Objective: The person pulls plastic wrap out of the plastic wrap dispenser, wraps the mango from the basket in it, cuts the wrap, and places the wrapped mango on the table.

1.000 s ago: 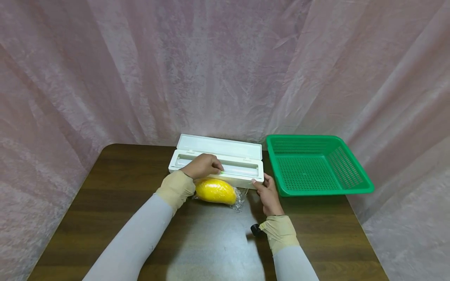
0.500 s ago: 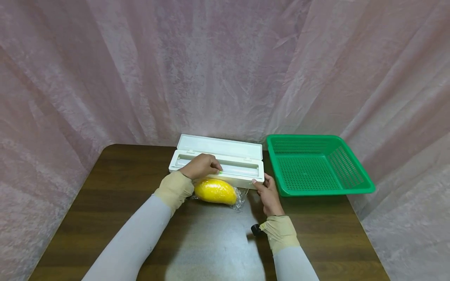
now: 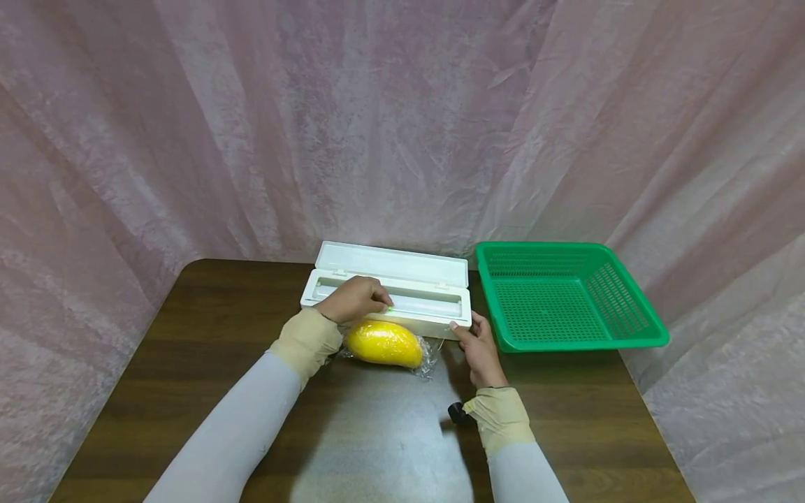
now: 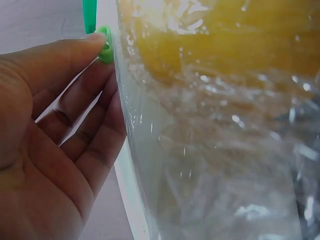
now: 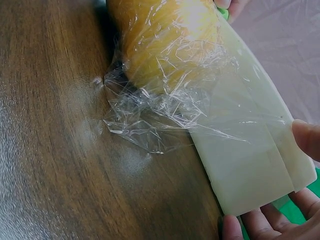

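A white cling film dispenser (image 3: 434,326) stands at the table's back edge, its lid (image 3: 393,261) tipped back and a roll inside. My left hand (image 3: 353,299) reaches across its front and pinches a small green slide cutter (image 4: 105,50) between thumb and forefinger, on the front rim. At the dispenser's right end, my right hand (image 3: 483,355) grips the corner, thumb on the front top edge and fingers at the end. A yellow mango-shaped fruit (image 3: 385,343), wrapped in clear film (image 5: 155,112), lies against the dispenser's front; the film stretches from the fruit onto the box.
A green plastic basket (image 3: 572,344) stands right of the dispenser, close to my right hand. All of it is on a dark wooden table (image 3: 207,349). Pink curtains (image 3: 402,126) hang directly behind the table's back edge.
My left hand has slid slightly left along the dispenser's front rim, carrying the green slide cutter with it. My right hand keeps its grip on the end, and the fruit stays nearly in place.
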The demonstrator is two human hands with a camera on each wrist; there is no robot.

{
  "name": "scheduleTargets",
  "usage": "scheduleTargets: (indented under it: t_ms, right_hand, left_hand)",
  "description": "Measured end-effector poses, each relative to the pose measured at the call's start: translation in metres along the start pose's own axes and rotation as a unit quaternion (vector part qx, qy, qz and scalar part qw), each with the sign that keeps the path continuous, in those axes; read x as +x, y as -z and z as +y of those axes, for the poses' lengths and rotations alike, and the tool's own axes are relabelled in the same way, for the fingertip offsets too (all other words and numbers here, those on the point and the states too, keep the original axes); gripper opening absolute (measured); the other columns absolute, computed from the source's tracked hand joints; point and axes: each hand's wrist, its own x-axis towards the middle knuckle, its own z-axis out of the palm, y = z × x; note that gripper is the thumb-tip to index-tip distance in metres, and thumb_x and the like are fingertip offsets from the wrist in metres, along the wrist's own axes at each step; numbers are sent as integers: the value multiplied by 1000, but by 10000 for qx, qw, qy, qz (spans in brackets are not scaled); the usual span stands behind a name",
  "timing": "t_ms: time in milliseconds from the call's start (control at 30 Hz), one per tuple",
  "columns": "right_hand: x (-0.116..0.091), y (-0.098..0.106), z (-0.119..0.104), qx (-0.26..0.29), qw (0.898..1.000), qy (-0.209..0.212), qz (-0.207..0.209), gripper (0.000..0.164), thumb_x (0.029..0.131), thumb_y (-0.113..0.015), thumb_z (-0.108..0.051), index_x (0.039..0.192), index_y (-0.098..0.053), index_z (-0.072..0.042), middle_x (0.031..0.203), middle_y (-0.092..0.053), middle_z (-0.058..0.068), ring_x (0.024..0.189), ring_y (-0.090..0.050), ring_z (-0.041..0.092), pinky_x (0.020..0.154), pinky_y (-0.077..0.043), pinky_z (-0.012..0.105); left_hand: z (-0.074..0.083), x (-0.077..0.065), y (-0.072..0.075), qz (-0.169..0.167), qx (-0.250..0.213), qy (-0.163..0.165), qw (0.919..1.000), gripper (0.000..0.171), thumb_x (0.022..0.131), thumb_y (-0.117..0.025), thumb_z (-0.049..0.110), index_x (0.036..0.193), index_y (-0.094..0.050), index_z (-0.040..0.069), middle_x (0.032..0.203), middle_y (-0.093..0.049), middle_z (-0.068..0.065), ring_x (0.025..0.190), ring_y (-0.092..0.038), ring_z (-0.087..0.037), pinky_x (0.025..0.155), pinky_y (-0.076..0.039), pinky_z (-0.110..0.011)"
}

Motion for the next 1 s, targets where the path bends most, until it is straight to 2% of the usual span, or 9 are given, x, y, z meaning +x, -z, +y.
scheduleTargets:
  t_ms: [400, 1000]
  right_hand:
    - [-2, 0, 3, -95, 9999, 7, 92, 60, 89, -67, -24, 138, -35, -12, 139, -36, 14, 120, -38, 27, 94, -32, 47]
    - [-4, 1, 1, -100, 9999, 1, -15, 59, 89, -67, -27, 137, -35, -15, 140, -35, 11, 120, -37, 25, 96, -30, 48]
  left_hand:
    - [-6, -3, 2, 3, 102, -46, 9999, 13, 90, -65, 12, 91, -74, 22, 89, -60, 9, 81, -55, -8, 74, -47, -26]
    - [-17, -14, 10, 95, 127, -92, 9998, 13, 90, -65, 11, 93, -73, 21, 90, -61, 8, 82, -56, -8, 74, -48, -27]
